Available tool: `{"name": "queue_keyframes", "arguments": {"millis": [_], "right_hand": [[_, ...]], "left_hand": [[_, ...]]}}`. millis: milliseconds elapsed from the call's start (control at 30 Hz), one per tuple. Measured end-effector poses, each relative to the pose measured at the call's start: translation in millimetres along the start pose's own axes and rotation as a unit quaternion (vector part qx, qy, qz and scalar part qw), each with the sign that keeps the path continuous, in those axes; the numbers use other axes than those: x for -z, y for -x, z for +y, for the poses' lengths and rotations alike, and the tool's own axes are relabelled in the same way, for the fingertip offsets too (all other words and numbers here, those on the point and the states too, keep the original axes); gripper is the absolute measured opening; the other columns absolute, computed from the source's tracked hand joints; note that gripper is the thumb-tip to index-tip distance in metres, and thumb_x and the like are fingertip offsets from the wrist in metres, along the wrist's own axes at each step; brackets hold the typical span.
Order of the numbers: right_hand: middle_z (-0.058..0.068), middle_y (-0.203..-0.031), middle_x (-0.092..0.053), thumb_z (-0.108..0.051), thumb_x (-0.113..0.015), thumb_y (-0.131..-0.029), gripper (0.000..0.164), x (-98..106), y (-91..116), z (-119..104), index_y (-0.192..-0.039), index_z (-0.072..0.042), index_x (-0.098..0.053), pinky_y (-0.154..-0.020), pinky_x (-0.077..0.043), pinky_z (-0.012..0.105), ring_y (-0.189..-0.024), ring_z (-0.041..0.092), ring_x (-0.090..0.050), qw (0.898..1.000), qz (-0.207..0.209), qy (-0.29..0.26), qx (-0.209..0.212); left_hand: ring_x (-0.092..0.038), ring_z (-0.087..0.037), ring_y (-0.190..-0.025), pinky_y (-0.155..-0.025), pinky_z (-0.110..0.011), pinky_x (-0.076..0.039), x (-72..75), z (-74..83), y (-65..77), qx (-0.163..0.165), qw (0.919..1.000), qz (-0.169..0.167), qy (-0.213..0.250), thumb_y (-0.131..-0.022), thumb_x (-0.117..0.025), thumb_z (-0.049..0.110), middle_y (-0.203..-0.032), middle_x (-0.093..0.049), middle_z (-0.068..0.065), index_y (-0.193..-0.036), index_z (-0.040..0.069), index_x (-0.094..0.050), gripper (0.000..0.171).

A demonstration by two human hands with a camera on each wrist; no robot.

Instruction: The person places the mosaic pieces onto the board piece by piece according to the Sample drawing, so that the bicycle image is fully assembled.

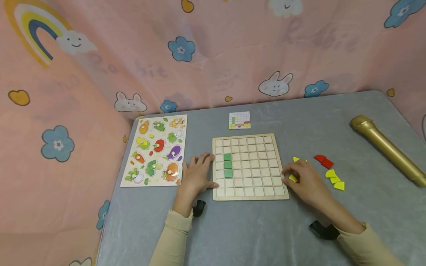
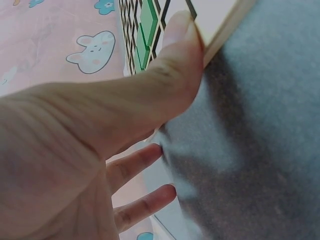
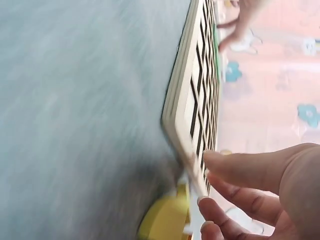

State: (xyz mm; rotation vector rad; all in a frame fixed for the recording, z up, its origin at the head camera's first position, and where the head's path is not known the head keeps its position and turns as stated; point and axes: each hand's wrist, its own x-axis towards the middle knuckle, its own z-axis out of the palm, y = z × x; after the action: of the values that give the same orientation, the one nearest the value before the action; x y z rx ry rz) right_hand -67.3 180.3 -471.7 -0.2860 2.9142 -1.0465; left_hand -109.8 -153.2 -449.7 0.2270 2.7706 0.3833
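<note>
Lying flat on the grey table (image 1: 253, 231), the pale wooden grid board (image 1: 254, 172), with three green tiles (image 1: 227, 164) at left, should handle light and stiff, best taken by opposite sides of its rim (image 1: 251, 198). The left hand (image 1: 197, 175), fingers spread, rests its thumb there; the right hand (image 1: 305, 181) bends fingers against the right side, whether pinching I cannot tell.

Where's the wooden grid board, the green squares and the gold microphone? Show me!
Wooden grid board (image 1: 255, 172), head view: on a bare cell near its middle.
Green squares (image 1: 227, 164), head view: on the middle one of the three.
Gold microphone (image 1: 388, 150), head view: on its handle.
</note>
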Motion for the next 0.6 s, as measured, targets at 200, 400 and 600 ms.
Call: {"name": "queue_keyframes", "arguments": {"millis": [200, 400, 600], "right_hand": [[0.010, -0.097, -0.065, -0.001, -0.085, -0.085, 0.028, 5, 5, 11, -0.111, -0.002, -0.075, -0.078, -0.042, 0.040, -0.094, 0.028, -0.052, 1.000, -0.011, 0.007, -0.017], [0.008, -0.091, -0.066, -0.001, -0.082, -0.088, 0.024, 8, 1, 11, -0.112, -0.002, -0.077, -0.073, -0.043, 0.037, -0.088, 0.026, -0.053, 0.999, -0.017, 0.000, -0.034], [0.005, -0.084, -0.062, -0.006, -0.080, -0.093, 0.014, 11, -16, -3, -0.106, -0.007, -0.078, -0.065, -0.040, 0.029, -0.078, 0.020, -0.051, 0.999, -0.014, -0.018, -0.033]], "left_hand": [[-0.038, -0.038, -0.146, -0.112, -0.065, -0.030, 0.5, 0.3, 0.6, -0.001, 1.0000, 0.001, -0.004, -0.077, -0.095, 0.037, -0.170, -0.037, -0.004, -0.162, 0.021, -0.043, 0.101], [-0.038, -0.038, -0.146, -0.111, -0.065, -0.030, 1.4, 1.7, 1.5, 0.000, 1.0000, 0.000, -0.004, -0.077, -0.095, 0.037, -0.170, -0.037, -0.004, -0.162, 0.021, -0.043, 0.101], [-0.038, -0.039, -0.146, -0.111, -0.065, -0.031, 2.4, 3.1, 2.4, 0.002, 1.0000, -0.001, -0.009, -0.077, -0.095, 0.037, -0.170, -0.038, -0.005, -0.162, 0.021, -0.043, 0.101]]}}
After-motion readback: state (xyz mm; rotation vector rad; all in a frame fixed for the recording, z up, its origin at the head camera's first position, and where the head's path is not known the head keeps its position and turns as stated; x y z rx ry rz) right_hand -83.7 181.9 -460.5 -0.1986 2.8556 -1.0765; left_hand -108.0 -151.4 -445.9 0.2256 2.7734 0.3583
